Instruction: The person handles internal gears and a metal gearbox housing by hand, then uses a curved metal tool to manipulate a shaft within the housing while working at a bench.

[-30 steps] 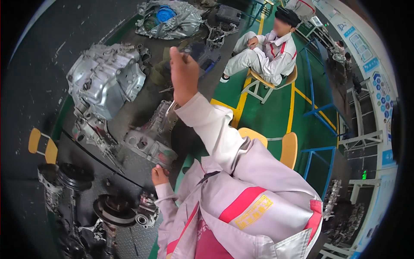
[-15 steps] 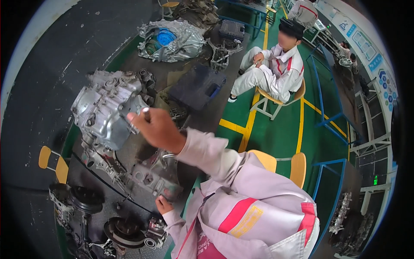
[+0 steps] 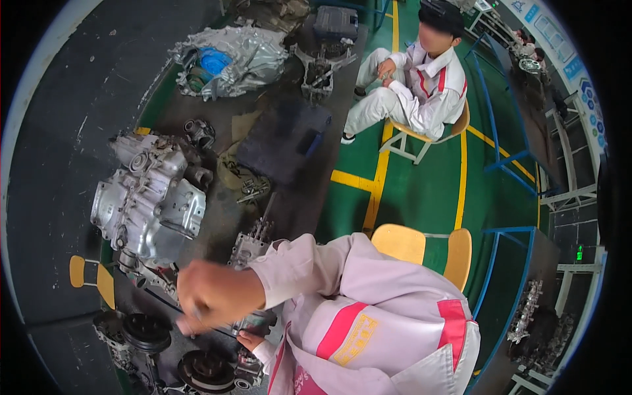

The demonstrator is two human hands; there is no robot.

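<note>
My right hand (image 3: 220, 296) is closed and blurred by motion, above the near part of the workbench. A small grey bit shows at its fingers, too smeared to name. Lower down, my left hand (image 3: 251, 340) has its fingers at the edge of a grey metal casting (image 3: 258, 322), mostly hidden behind my right hand. Just beyond my right sleeve lies a metal valve body (image 3: 250, 247) with several bores. A large silver transmission case (image 3: 148, 210) stands to the left of it.
A dark tool case (image 3: 284, 141) and a plastic-wrapped gearbox (image 3: 230, 62) lie farther up the bench. Brake discs (image 3: 205, 370) are at the lower left. A person (image 3: 421, 85) sits on a chair across the green floor. A wooden chair (image 3: 398, 243) stands at my right.
My right hand has swung down from beside the transmission case toward my left hand, uncovering the valve body. The whole view has shifted slightly. The seated person stays put.
</note>
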